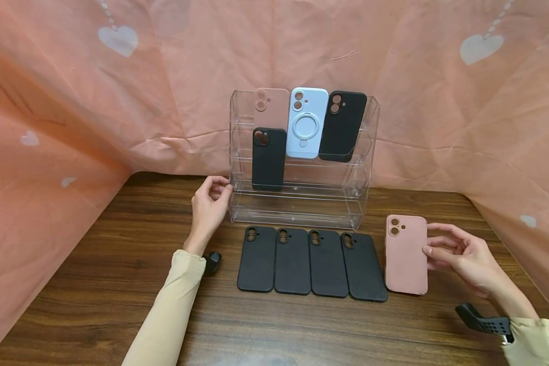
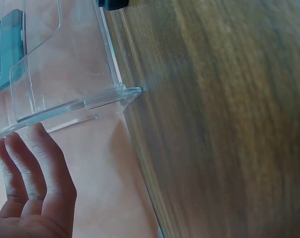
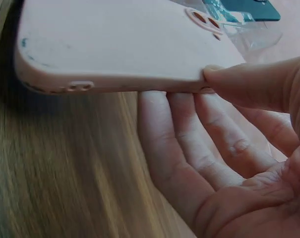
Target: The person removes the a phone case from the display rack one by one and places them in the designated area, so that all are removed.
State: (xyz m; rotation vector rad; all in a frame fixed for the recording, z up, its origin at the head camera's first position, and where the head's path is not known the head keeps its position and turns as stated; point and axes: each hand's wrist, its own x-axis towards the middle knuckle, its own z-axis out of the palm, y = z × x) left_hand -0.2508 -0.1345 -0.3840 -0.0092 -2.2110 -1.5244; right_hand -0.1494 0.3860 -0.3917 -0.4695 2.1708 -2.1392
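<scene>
My right hand (image 1: 473,259) pinches a pink phone case (image 1: 406,256) by its right long edge, thumb on the back face and fingers under the edge. The case shows two round camera holes at its top left and scuff marks at one corner in the right wrist view. My left hand (image 1: 212,211) touches the left side of a clear acrylic tiered display rack (image 1: 297,218), its fingertips at the side panel in the left wrist view. In the rack stand another pink case (image 1: 276,109), a white case with a ring (image 1: 307,122), a black case (image 1: 343,124) and a lower dark case (image 1: 269,165).
A row of black phone cases (image 1: 293,262) lies on the wooden table (image 1: 238,330) in front of the rack. Pink cloth (image 1: 178,101) with white hearts surrounds the table at the back and sides.
</scene>
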